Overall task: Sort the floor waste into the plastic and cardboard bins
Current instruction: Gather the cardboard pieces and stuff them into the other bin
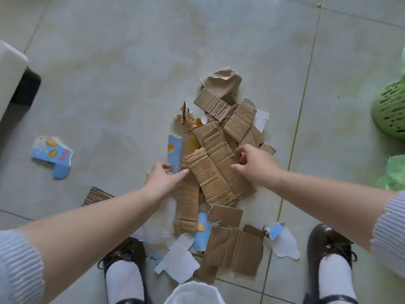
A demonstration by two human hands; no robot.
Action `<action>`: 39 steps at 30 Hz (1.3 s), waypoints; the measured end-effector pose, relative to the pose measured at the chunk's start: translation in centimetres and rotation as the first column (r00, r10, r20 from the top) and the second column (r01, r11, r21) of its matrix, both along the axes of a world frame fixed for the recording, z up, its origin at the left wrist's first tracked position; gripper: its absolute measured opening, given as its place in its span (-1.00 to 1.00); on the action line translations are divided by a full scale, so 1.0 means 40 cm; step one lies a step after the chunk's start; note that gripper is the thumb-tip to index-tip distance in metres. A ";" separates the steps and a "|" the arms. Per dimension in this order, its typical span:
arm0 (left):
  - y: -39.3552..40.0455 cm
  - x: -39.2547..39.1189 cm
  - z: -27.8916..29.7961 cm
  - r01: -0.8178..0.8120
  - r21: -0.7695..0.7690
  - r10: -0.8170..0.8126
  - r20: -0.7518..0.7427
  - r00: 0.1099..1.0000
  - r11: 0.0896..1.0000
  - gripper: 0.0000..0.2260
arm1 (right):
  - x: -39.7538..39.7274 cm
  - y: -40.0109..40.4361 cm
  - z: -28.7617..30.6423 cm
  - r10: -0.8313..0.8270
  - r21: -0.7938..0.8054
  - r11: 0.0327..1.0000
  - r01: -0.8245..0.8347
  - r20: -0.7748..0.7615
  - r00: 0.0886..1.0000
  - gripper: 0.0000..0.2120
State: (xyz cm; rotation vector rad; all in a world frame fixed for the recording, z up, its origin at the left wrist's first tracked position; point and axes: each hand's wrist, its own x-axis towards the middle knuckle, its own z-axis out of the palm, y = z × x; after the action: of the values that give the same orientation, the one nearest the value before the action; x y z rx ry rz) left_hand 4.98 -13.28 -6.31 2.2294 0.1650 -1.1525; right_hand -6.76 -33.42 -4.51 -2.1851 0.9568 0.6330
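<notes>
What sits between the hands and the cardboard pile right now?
Nothing visible. The left hand and right hand are both already at the cardboard pile, with its strips bare under their fingers. The green basket stands off to the right.

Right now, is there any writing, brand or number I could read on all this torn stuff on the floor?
Torn blue packet piece, lying apart on the left: a small red label with print, too blurred to read.
Blue strip by the left hand: only a picture, no legible words.
Brown cardboard pieces: no print visible.
</notes>
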 end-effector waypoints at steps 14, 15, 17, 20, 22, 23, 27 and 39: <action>-0.012 -0.012 0.023 0.028 -0.096 -0.020 0.079 0.997 0.995 -0.62 | 0.001 0.008 -0.017 -0.264 0.202 0.951 0.234 0.134 0.955 -0.84; -0.009 -0.007 0.026 0.012 -0.113 -0.002 0.088 0.996 0.994 -0.67 | 0.001 -0.005 -0.010 -0.311 0.213 0.937 0.278 0.141 0.940 -0.83; -0.008 0.008 0.036 -0.032 -0.195 0.046 0.064 0.997 0.980 -0.81 | 0.003 -0.028 0.003 -0.414 0.253 0.894 0.370 0.150 0.898 -0.75; -0.005 0.043 0.055 -0.098 -0.314 0.084 -0.058 0.995 0.944 -0.91 | 0.019 -0.047 0.022 -0.518 0.356 0.825 0.439 0.164 0.840 -0.78; 0.004 0.069 0.061 -0.136 -0.357 0.091 -0.139 0.986 0.924 -0.90 | 0.039 -0.046 0.024 -0.499 0.344 0.838 0.424 0.167 0.850 -0.80; 0.010 0.082 0.061 -0.155 -0.359 0.102 -0.162 0.981 0.921 -0.88 | 0.050 -0.040 0.020 -0.460 0.299 0.866 0.402 0.155 0.874 -0.80; 0.033 0.118 0.050 -0.195 -0.306 0.137 -0.199 0.970 0.932 -0.87 | 0.092 0.017 0.000 -0.369 0.157 0.923 0.350 0.108 0.923 -0.59; -0.007 0.127 0.054 -0.212 -0.421 0.110 -0.252 0.961 0.882 -0.82 | 0.104 -0.037 0.049 -0.511 0.416 0.829 0.374 0.290 0.809 -0.73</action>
State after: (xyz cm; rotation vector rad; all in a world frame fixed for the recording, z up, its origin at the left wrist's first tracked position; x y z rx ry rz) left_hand 10.07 -13.57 -4.16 1.6523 0.1569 -1.2046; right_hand -2.59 -34.92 -2.54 -1.6018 1.0101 0.1055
